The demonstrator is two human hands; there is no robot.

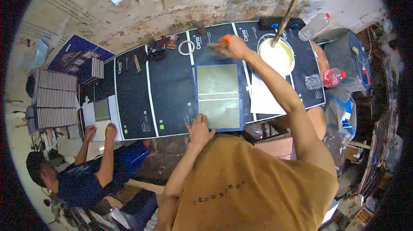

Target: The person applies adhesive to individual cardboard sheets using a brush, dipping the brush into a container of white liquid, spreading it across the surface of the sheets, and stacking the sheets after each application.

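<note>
My left hand (200,128) lies flat on the near edge of a blue cover sheet (218,96) that carries two greenish-grey boards. My right hand (232,46) reaches past the sheet's far edge and grips a brush with an orange handle (220,42). Just right of that hand stands a round bowl of pale yellow glue (278,55) with a wooden stick (285,16) leaning in it. The sheet rests on a worktop covered with dark printed sheets (167,93).
A tape ring (186,47) lies at the back. White paper (263,97) sits right of the blue sheet. Two plastic bottles (323,79) stand at the right. At the left, another person (92,166) presses a small board; stacks of grey book blocks (53,97) lie beyond.
</note>
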